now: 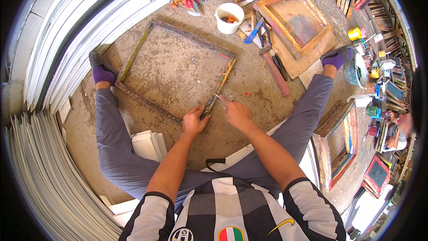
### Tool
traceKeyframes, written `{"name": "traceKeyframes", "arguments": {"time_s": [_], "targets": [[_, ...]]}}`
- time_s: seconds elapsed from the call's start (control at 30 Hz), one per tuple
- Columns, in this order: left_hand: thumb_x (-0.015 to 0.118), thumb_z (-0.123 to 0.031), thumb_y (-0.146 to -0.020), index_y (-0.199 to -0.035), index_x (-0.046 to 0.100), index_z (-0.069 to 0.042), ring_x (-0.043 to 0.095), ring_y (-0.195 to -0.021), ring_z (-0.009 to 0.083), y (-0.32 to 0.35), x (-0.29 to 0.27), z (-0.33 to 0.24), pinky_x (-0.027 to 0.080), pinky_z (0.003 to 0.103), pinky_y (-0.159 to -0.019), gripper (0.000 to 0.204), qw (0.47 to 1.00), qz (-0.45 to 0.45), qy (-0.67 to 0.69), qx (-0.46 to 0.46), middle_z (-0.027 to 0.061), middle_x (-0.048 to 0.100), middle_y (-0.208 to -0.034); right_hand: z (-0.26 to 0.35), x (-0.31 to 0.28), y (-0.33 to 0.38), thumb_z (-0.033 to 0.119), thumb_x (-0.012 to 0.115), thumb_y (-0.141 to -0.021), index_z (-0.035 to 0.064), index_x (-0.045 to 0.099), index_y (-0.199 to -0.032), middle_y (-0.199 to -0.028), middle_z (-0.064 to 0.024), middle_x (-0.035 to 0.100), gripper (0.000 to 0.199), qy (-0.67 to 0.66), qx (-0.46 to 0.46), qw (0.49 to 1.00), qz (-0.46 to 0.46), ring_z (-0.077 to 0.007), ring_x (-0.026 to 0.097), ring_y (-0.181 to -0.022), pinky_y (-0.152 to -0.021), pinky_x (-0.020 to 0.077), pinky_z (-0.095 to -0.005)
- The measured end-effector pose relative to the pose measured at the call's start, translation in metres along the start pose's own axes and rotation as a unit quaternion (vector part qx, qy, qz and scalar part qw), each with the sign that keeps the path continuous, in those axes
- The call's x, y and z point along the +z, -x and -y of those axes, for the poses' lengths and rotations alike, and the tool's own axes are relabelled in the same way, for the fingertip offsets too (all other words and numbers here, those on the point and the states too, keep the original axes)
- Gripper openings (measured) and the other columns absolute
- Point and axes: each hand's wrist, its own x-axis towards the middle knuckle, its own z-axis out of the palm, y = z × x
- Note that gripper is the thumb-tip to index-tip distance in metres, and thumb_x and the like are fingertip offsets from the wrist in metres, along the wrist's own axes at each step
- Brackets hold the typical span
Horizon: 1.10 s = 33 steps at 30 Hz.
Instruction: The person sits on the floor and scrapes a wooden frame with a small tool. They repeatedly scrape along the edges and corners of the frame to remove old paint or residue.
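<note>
Holding wooden frame point(191, 37) | left hand point(194, 121) clamped on near corner | right hand point(237, 114), seemingly closed on thin tool point(217, 95), beside right bar point(222, 81) slanting away rightward

Open floor point(165, 64) inside the large wooden frame point(224, 78) would let a hand cross low, the bars being the only rim I can see in the way. Beyond the right hand point(237, 114), a gap runs to the hammer point(275, 72); past it the blue-handled tool point(253, 34), bucket point(228, 27) and smaller frame point(317, 11) crowd passage. Left leg point(111, 125) and right leg point(292, 122) wall the flanks, stacked white sheets point(67, 40) blocking farther left.
</note>
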Motion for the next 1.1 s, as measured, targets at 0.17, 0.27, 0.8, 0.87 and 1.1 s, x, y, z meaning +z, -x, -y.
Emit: {"name": "traceKeyframes", "arguments": {"time_s": [0.17,0.27,0.8,0.87,1.1], "targets": [[0.081,-0.03,-0.079,-0.125,0.071,-0.007,0.069,-0.087,0.036,0.001,0.003,0.002,0.056,0.044,-0.079,0.053,0.999,-0.041,-0.006,0.033,0.0165,0.07,-0.103,0.012,-0.002,-0.001,0.017,0.054,-0.096,0.0165,0.05,-0.15,-0.104,-0.023,0.069,0.054,0.052,0.016,0.998,0.017,-0.0394,0.072,-0.09,-0.076,0.0578,-0.0515],[0.081,-0.03,-0.079,-0.126,0.071,-0.007,0.069,-0.085,0.0375,0.001,0.003,0.004,0.056,0.044,-0.078,0.053,0.998,-0.045,-0.007,0.047,0.0176,0.07,-0.1,0.025,-0.005,0.0,0.015,0.051,-0.096,0.011,0.047,-0.15,-0.106,-0.025,0.068,0.054,0.081,0.035,0.996,0.031,-0.039,0.073,-0.09,-0.077,0.0591,-0.0499],[0.082,-0.03,-0.079,-0.129,0.069,-0.007,0.068,-0.106,0.0421,-0.003,0.005,0.01,0.055,0.045,-0.092,0.057,0.998,-0.014,-0.007,0.063,0.0269,0.068,-0.121,0.012,0.024,-0.009,0.009,0.058,-0.09,0.0099,0.039,-0.155,-0.101,-0.0249,0.072,0.068,-0.112,0.053,0.992,0.028,-0.0415,0.071,-0.098,-0.082,0.0581,-0.054],[0.082,-0.031,-0.079,-0.128,0.069,-0.007,0.069,-0.105,0.0413,-0.001,0.004,0.009,0.056,0.045,-0.091,0.057,0.998,-0.016,-0.021,0.049,0.0262,0.068,-0.122,0.016,0.004,-0.004,0.009,0.057,-0.091,0.0159,0.043,-0.154,-0.101,-0.0287,0.07,0.064,-0.07,0.053,0.995,0.054,-0.0442,0.069,-0.098,-0.083,0.0567,-0.0551],[0.079,-0.031,-0.081,-0.129,0.07,-0.012,0.068,-0.1,0.038,-0.004,0.004,0.005,0.056,0.045,-0.088,0.053,0.999,-0.006,-0.041,0.032,0.0174,0.07,-0.114,0.018,-0.003,-0.002,0.013,0.05,-0.096,0.0092,0.039,-0.155,-0.113,-0.0301,0.065,0.06,0.077,0.021,0.995,0.058,-0.0428,0.072,-0.092,-0.077,0.06,-0.0501]]}}
